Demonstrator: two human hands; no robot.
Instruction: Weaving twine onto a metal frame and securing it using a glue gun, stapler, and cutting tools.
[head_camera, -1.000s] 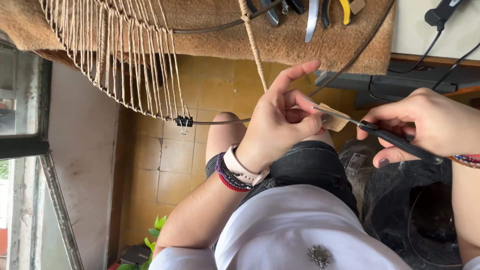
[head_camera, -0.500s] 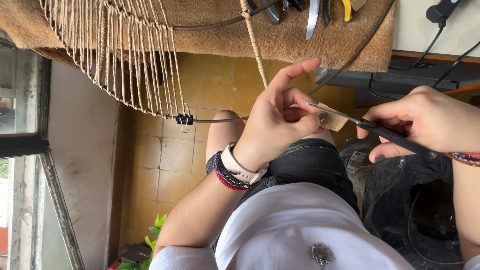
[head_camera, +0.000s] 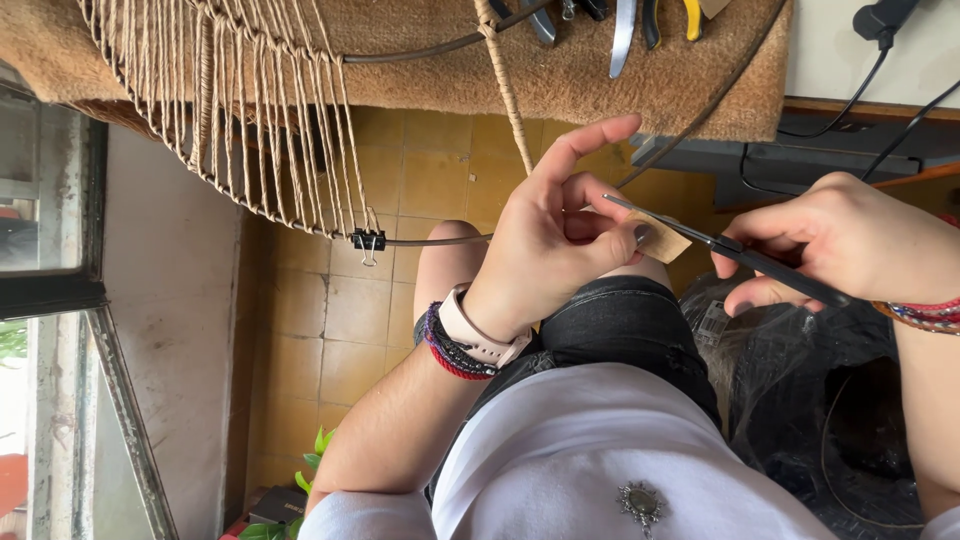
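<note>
- Tan and small, a piece of cardboard (head_camera: 668, 240) sits pinched in the left hand (head_camera: 555, 245), the thumb pressing it from below against the curled fingers, while the index finger sticks straight out above it.
- Head view: the right hand (head_camera: 850, 245) is clenched around dark-handled scissors (head_camera: 745, 256), whose thin blades run leftward across the top face of the cardboard, the tips ending just by the left fingers.
- So the cardboard lies at the very end of the left grip, half of it poking out toward the right hand, and touching the scissor blades; the right grip itself is well apart from it, back on the handles.
- Both hands hover over the person's lap, above black shorts (head_camera: 620, 325) and a white shirt (head_camera: 600, 450).
- The left wrist carries a pale watch strap (head_camera: 480, 335) and dark and red bracelets.
- Up top, a desk (head_camera: 600, 90) covered in brown matting bears pliers (head_camera: 640, 20) and a wire frame (head_camera: 430, 241) strung with beige cord (head_camera: 270, 130); a black binder clip (head_camera: 368, 243) bites the wire.
</note>
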